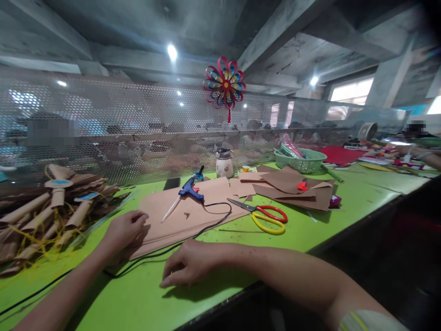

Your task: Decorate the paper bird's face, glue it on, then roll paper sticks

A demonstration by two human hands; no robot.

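Left hand (126,227) rests on the brown paper stack's (193,214) near corner, fingers curled; whether they pinch a sheet, I cannot tell. Right hand (188,265) lies loosely spread on the table (303,230), holding nothing. One glue gun (190,189), one scissors (268,217); bare table right of them.

Just beyond your right grip (188,269), scissors (267,216) with 1 red and 1 yellow handle lie on the green desk (310,230). Past your left grip (126,227) rests a blue glue gun (189,189), and left of that grip is a heap of paper rolls (41,211). Farther off stand a white jar (224,164) and a green basket (301,161). A paper flower (224,85) hangs above the mesh screen (120,128).
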